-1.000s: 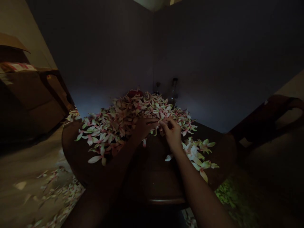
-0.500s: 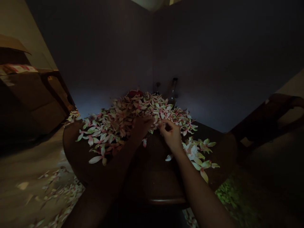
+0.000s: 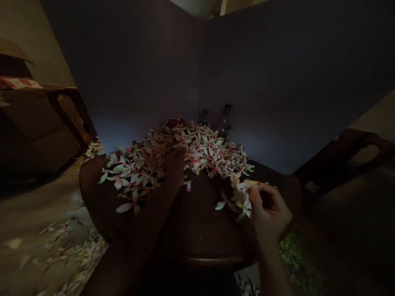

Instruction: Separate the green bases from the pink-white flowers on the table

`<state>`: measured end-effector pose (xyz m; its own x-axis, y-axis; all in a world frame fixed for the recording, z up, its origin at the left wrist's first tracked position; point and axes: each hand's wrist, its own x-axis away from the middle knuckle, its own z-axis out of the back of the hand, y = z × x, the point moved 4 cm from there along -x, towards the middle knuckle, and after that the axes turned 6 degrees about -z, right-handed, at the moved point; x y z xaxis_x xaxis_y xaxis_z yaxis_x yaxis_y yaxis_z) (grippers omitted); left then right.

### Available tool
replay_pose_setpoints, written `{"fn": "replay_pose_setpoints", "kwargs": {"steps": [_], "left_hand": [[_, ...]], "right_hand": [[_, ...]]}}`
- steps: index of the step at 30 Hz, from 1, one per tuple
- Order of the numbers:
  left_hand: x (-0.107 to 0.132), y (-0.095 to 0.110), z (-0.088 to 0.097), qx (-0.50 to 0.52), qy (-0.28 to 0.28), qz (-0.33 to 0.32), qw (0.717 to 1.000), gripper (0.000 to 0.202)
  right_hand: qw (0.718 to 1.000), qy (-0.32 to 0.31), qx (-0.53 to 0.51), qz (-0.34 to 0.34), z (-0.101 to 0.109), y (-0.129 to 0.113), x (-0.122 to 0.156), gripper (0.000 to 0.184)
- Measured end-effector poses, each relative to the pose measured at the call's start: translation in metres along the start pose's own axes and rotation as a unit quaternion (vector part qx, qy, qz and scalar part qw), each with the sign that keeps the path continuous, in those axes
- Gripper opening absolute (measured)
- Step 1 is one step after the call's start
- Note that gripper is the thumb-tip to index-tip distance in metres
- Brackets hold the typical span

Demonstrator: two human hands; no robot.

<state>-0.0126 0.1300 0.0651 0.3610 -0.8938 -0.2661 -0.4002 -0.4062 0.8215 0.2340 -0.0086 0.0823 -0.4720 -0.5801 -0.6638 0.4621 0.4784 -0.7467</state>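
A heap of pink-and-white artificial-looking flowers [image 3: 203,150] covers the back of a dark wooden round table [image 3: 197,230]. My left hand [image 3: 175,162] reaches into the front of this heap; its fingers are dim and blend with the petals, so their grip is unclear. Over the table's right side, my right hand [image 3: 271,207] is closed in a pinch on a pale flower [image 3: 247,186]. More white flowers [image 3: 242,203] lie just beneath and left of its fingertips. One small loose flower [image 3: 188,185] rests ahead of the heap.
Dark panels [image 3: 138,70] meet in a corner behind the table. Near that corner stands a glass bottle [image 3: 226,119]. Cardboard boxes [image 3: 52,127] are at left, with scattered petals [image 3: 83,255] on the floor. Green pieces [image 3: 296,255] lie low at right.
My right hand has moved from the front of the heap to the flowers at right. My left hand has shifted slightly left and stays at the heap.
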Motion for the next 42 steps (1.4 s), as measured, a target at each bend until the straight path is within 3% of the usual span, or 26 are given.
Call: {"fn": "replay_pose_setpoints", "kwargs": {"steps": [2, 6, 8, 10, 12, 15, 18, 21, 24, 28, 33, 42], "left_hand": [[-0.001, 0.001, -0.001, -0.021, 0.003, -0.010, 1.000, 0.019], [-0.002, 0.003, -0.008, -0.140, -0.020, -0.070, 0.987, 0.021], [-0.001, 0.006, -0.012, -0.203, -0.053, -0.111, 0.971, 0.030], [0.001, 0.012, -0.015, -0.256, -0.088, -0.150, 0.951, 0.040], [0.003, 0.017, -0.017, -0.299, -0.119, -0.186, 0.928, 0.043], [0.006, 0.020, -0.020, -0.343, -0.136, -0.222, 0.902, 0.035], [0.006, 0.017, -0.023, -0.372, -0.141, -0.230, 0.888, 0.028], [0.006, 0.013, -0.026, -0.405, -0.161, -0.236, 0.869, 0.023], [0.007, 0.008, -0.029, -0.407, -0.211, -0.232, 0.858, 0.020], [0.009, -0.001, -0.032, -0.374, -0.275, -0.184, 0.866, 0.025], [0.009, 0.000, -0.030, -0.336, -0.255, -0.141, 0.896, 0.025], [0.011, 0.008, -0.031, -0.314, -0.241, -0.129, 0.909, 0.023]], "right_hand": [[0.990, -0.081, 0.110, 0.031, 0.013, 0.004, -0.009, 0.011], [0.919, -0.252, 0.292, 0.078, 0.017, 0.021, -0.018, 0.010], [0.899, -0.287, 0.321, 0.082, 0.013, 0.021, -0.018, 0.017], [0.905, -0.295, 0.294, 0.087, 0.001, 0.009, -0.020, 0.028], [0.923, -0.299, 0.228, 0.083, -0.021, -0.011, -0.025, 0.028], [0.938, -0.326, 0.106, 0.053, -0.073, -0.027, -0.039, 0.027], [0.934, -0.357, -0.022, 0.006, -0.128, -0.012, -0.049, 0.033], [0.926, -0.361, -0.101, -0.040, -0.160, 0.018, -0.048, 0.035], [0.929, -0.338, -0.132, -0.068, -0.162, 0.040, -0.042, 0.033], [0.944, -0.303, -0.122, -0.045, -0.147, 0.047, -0.044, 0.029], [0.933, -0.330, -0.133, -0.053, -0.145, 0.046, -0.045, 0.024], [0.927, -0.342, -0.143, -0.057, -0.143, 0.048, -0.041, 0.025]]}}
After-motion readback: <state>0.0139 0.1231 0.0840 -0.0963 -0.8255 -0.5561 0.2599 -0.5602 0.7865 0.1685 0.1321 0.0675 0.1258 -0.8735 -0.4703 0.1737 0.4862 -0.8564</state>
